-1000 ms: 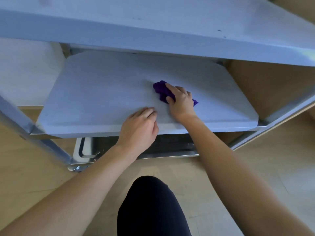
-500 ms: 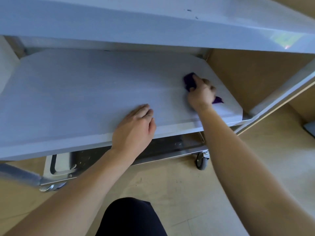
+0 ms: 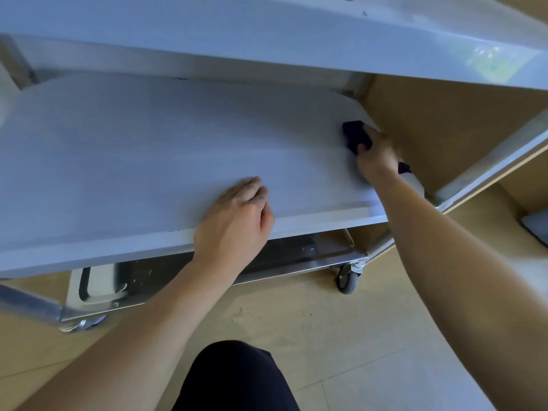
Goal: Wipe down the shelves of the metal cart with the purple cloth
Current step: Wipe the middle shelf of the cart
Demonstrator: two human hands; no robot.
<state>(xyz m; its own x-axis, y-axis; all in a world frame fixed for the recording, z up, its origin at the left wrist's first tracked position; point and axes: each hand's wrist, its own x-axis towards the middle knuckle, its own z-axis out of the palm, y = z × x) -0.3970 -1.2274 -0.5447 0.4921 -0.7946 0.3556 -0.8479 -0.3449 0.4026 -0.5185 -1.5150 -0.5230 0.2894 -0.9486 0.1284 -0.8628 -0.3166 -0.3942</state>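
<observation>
Right hand [image 3: 376, 157] is on the middle shelf [image 3: 142, 149] of the metal cart [image 3: 486, 164], at the far right end, close to the shelf's rounded back corner. Its fingers [image 3: 374, 134] curl over the purple cloth [image 3: 354, 134], with the thumb pinching it from the near side. Cloth is bunched up and pressed onto the shelf surface. A small tail of it pokes out right of the wrist, at the shelf's right edge. It reads nearly black in the shade.

Left hand [image 3: 237, 223] lies palm down on the same shelf at the front lip, around mid-span, well apart from the right hand. Left fingers are straight, close together, holding nothing.

Top shelf [image 3: 237, 31] overhangs the full width, with a few dark specks near its right end. Bottom shelf [image 3: 284, 256] shows partly under the middle one; it's dark and I can't tell what's on it. One caster [image 3: 347, 281] sits under the front right corner and another [image 3: 81, 324] under the front left, both on the tan floor [image 3: 341, 336]. Knee [image 3: 234, 378] in dark fabric at bottom centre. Grey object [image 3: 538, 226] at the right edge is cut off, can't identify.
</observation>
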